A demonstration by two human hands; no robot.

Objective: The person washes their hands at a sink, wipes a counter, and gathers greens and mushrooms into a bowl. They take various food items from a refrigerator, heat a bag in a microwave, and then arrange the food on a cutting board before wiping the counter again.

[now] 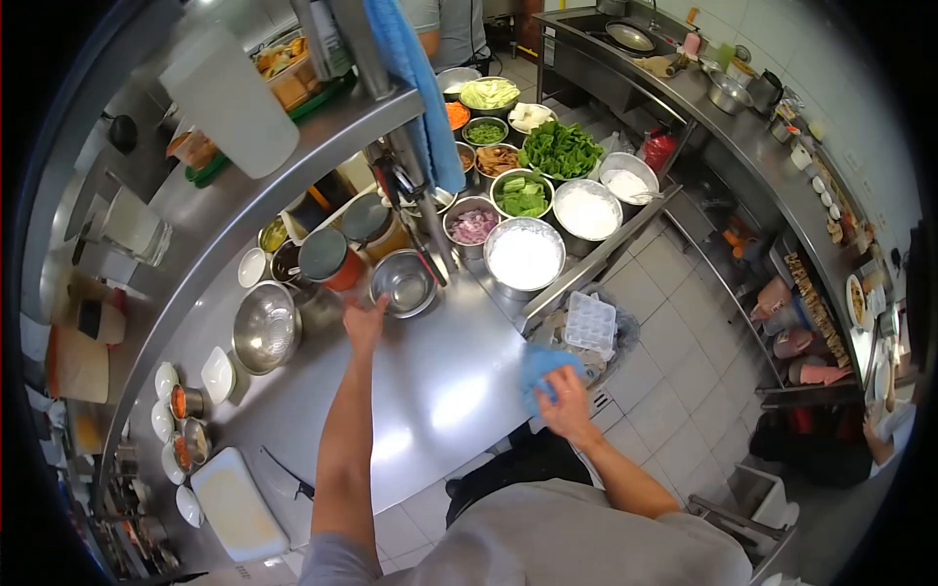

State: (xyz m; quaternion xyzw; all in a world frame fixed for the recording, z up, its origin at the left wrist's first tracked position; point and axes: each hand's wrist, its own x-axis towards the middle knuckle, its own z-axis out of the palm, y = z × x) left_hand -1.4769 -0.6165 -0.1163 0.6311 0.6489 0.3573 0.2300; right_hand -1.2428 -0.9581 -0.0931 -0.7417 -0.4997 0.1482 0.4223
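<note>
Head: left hand (364, 322) beside steel bowl (404, 281); right hand (569, 408) clutching blue cloth (540, 368).

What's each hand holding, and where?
Right hand grips a crumpled blue cloth at its near edge; left hand, by a small steel bowl, holds nothing.

On the counter (440, 391), a small bowl (403, 281) sits just beyond the left hand (363, 322), with a large bowl (266, 327) to its left and jars (327, 256) behind it. Tubs (525, 256) stand further back and to the right. A board (234, 503) lies at the near left edge, a knife (288, 476) just right of it. The right hand (567, 405) holds a cloth (540, 369) at the counter's right edge, with a tray (590, 322) beyond it. A shelf (244, 205) runs above the counter's left side.
</note>
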